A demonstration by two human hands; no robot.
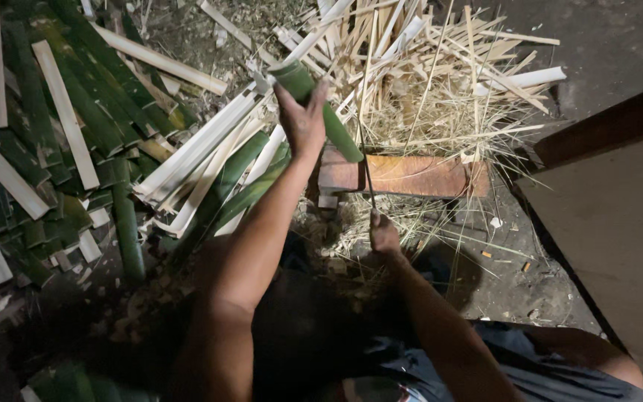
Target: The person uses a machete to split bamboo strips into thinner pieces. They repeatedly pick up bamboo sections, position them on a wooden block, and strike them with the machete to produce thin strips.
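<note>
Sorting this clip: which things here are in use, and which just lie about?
In use:
left hand gripping a green bamboo piece
right hand holding a thin blade
reddish block under the work

Lying about:
pale split strips
green bamboo pile
thin slivers
board

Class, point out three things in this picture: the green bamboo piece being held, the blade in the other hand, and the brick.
green bamboo piece (342, 136), head view, on its lower green skin below the left hand.
blade (366, 175), head view, mid-length of the thin dark edge.
brick (418, 176), head view, on its bare orange top.
</note>
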